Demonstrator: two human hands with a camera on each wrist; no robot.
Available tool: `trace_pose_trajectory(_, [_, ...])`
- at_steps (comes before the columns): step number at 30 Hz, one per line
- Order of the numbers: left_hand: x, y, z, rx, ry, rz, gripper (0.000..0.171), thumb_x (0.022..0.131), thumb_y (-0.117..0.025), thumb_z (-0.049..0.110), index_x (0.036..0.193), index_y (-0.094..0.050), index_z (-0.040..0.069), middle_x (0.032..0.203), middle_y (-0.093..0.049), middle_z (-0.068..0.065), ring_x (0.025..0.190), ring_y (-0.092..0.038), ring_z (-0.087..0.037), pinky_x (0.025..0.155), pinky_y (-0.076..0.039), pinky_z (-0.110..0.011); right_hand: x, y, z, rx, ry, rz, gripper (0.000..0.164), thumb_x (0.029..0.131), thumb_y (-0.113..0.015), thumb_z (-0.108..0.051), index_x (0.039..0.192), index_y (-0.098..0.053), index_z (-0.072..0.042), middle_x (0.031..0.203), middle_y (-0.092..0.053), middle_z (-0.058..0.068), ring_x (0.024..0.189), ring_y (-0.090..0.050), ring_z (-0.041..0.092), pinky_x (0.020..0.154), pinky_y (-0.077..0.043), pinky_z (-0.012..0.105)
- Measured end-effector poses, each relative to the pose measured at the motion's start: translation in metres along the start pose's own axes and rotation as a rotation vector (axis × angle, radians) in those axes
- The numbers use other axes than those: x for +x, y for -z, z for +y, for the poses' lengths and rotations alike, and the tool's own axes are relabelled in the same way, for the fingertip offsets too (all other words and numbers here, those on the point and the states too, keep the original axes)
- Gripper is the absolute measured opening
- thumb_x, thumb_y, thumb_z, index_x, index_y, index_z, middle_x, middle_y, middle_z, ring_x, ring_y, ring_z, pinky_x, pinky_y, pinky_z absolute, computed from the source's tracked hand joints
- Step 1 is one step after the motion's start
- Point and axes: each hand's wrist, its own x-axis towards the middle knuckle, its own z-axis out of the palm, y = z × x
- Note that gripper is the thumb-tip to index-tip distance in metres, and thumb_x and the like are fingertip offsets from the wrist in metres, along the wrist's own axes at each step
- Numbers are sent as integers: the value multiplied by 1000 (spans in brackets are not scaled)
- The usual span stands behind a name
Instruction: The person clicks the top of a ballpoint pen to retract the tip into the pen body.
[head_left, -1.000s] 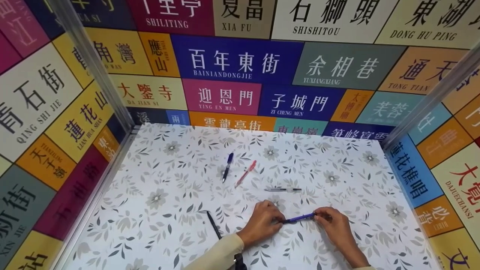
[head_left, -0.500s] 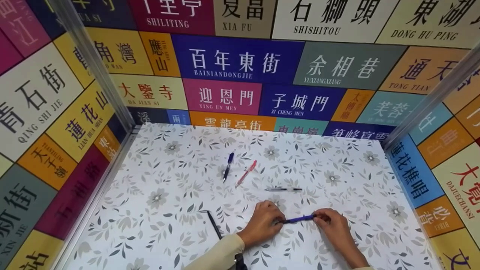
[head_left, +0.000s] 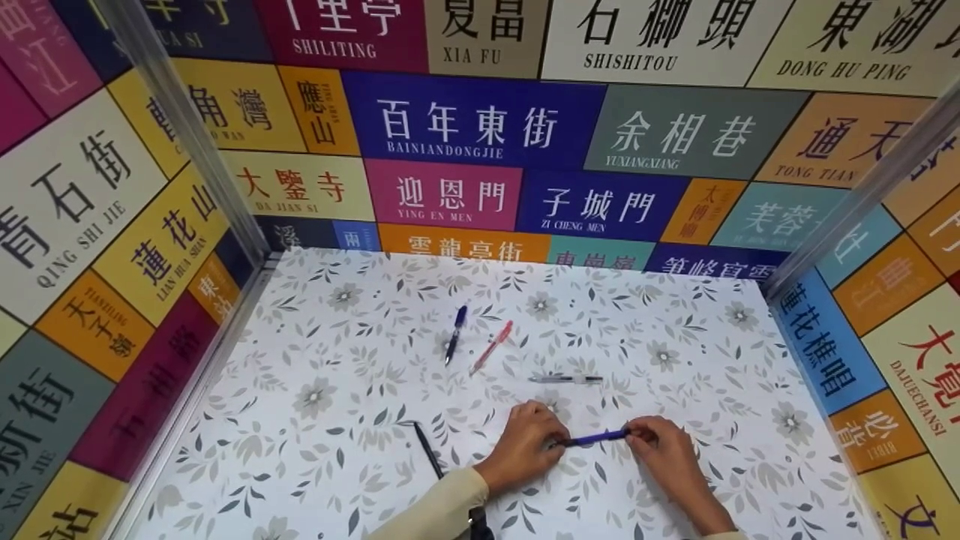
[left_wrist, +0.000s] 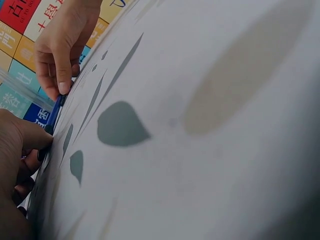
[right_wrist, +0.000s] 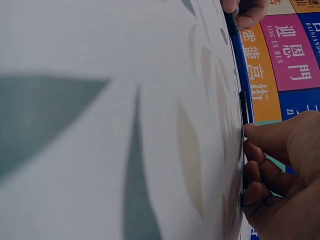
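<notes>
Lettered walls [head_left: 697, 127] (blue panel [head_left: 570, 112] reading "BAINIANDONGJIE"), floral tabletop [head_left: 352, 487], my left hand [head_left: 525, 441], my right hand [head_left: 666, 450], both pinching a blue pen [head_left: 600, 437].

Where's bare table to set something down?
Free: table left of the black pen; right of the right hand; beyond the grey pen, toward the back wall. Crowded: from right hand to left hand, both holding the blue pen, and around the navy pen and red pen.

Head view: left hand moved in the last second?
No, no visible shift either way: the left hand keeps its place against the printed flower beside it on the table surface.
</notes>
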Motion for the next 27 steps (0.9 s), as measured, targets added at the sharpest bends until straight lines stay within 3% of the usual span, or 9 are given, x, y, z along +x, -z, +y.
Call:
trace_pose_trajectory(8, [-1, 9, -3, -87, 8, -32, 15, 90, -84, 17, 104, -84, 16, 99, -76, 7, 104, -59, -11, 101, -45, -35, -2, 2, -2, 15, -21, 15, 20, 89, -87, 4, 105, -82, -7, 94, -77, 3, 83, -67, 8, 76, -52, 20])
trace_pose_trajectory(16, [0, 26, -4, -285, 33, -57, 16, 97, -81, 9, 112, -82, 4, 107, -76, -4, 105, -63, -11, 98, -50, -23, -1, 5, -8, 41, 12, 78, 20, 91, -85, 6, 108, -81, -4, 95, -78, 3, 85, -70, 6, 76, -52, 13])
trace_pose_trajectory(27, [6, 40, -5, -433, 47, -46, 21, 102, -78, 11, 119, -80, -1, 115, -80, -10, 109, -71, -15, 100, -55, -29, 1, 9, -13, 115, 14, 112, 19, 93, -84, 4, 111, -81, -1, 102, -81, 7, 91, -70, 3, 77, -51, 12])
